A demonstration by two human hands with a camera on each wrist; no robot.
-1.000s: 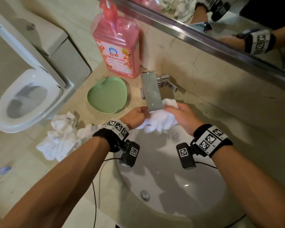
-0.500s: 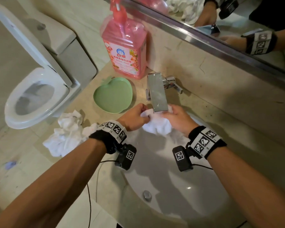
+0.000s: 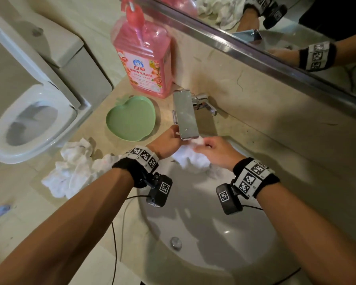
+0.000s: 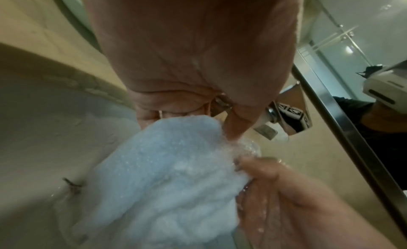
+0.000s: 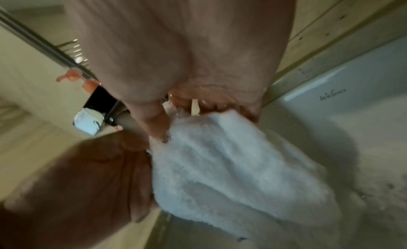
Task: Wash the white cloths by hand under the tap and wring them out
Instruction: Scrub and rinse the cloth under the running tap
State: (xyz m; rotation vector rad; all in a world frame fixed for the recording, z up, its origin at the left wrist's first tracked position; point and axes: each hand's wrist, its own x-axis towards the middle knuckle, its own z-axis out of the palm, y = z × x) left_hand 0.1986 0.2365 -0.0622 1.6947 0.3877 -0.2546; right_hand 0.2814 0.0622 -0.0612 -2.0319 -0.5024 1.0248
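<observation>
While both hands (image 3: 193, 145) grip cloth (image 3: 190, 160), soap bottle (image 3: 145, 58) stands behind tap (image 3: 185, 114).

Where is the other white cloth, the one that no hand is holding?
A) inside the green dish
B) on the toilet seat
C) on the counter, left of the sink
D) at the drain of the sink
C: the crumpled cloth lies on the counter, left of the sink; the green dish holds no cloth.

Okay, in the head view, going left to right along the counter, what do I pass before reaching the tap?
Toilet → crumpled white cloths → green apple-shaped dish → chrome tap.
</observation>
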